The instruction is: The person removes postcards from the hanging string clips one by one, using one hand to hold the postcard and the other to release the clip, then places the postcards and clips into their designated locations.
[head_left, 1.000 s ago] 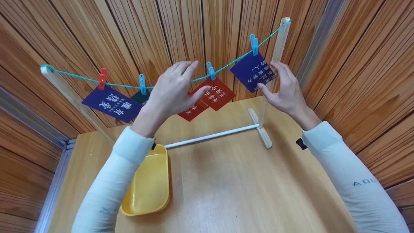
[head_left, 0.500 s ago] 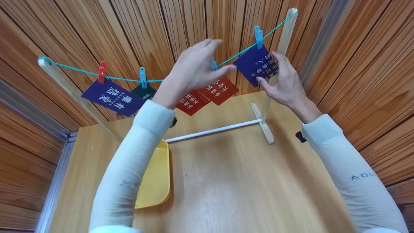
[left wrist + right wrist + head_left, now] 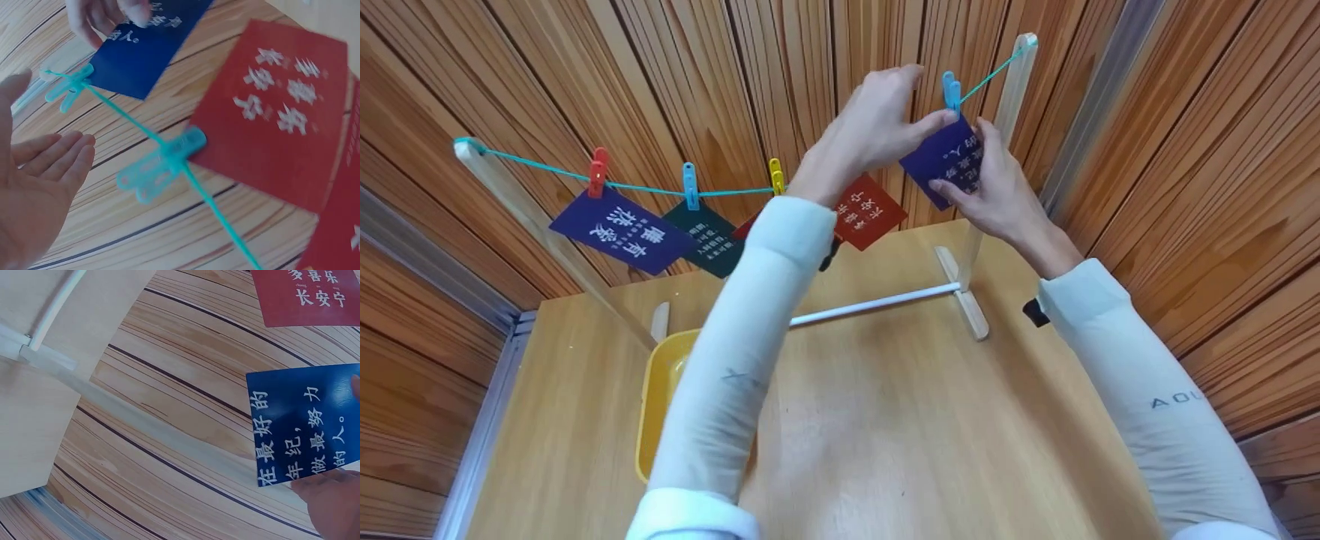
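Note:
A dark blue card with white writing hangs from the string by a light blue clothespin at the right. My right hand holds this card at its right side, thumb in front and fingers behind, as the left wrist view also shows. Close to that clothespin, my left hand reaches up with thumb and fingers spread apart. In the left wrist view a gap shows between the left hand and the far clothespin. A red card hangs just below my left hand.
Left along the string hang another blue card on a red clothespin and a green card on a blue clothespin. A yellow clothespin is beside my left wrist. A yellow basin stands under my left forearm.
My left hand has moved right and up along the string to the rightmost clothespin. My right hand has come slightly left and now holds the blue card.

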The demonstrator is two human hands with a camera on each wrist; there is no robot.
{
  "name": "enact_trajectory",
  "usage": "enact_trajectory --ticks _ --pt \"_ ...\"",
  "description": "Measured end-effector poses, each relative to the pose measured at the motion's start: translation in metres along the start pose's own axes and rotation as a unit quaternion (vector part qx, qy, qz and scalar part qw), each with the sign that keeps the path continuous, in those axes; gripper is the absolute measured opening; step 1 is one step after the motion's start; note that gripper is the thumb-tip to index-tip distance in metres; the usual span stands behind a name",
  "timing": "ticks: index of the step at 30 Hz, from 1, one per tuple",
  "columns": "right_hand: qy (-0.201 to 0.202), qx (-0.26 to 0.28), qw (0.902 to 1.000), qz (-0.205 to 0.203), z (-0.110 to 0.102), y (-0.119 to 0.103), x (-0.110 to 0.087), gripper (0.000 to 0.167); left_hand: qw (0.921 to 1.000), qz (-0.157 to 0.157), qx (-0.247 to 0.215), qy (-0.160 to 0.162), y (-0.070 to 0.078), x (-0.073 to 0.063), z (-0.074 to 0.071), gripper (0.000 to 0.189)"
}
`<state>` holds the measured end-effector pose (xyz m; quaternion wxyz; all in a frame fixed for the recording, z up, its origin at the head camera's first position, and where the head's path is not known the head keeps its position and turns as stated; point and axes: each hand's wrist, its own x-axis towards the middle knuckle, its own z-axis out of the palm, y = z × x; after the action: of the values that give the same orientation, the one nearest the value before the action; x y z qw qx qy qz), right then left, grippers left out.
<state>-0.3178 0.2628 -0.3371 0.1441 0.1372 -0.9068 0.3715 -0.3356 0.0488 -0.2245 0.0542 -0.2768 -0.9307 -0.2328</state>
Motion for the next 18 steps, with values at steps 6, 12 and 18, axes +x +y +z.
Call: enact_trajectory --ticks 6,12,18 --pt "-0.010 0.003 0.9997 0.023 0.003 -0.006 0.005 0.095 0.9964 -0.011 -0.083 -0.017 0.001 0.016 0.001 0.080" --pt "-0.001 0.001 0.9989 0.047 0.012 -0.013 0.006 0.089 0.9915 -0.016 -0.128 -0.021 -0.006 0.023 0.004 0.073" --pt "0.008 0.033 0.9982 0.050 0.020 -0.011 0.009 0.076 0.9828 -0.033 -0.181 -0.013 -0.012 0.027 0.008 0.070"
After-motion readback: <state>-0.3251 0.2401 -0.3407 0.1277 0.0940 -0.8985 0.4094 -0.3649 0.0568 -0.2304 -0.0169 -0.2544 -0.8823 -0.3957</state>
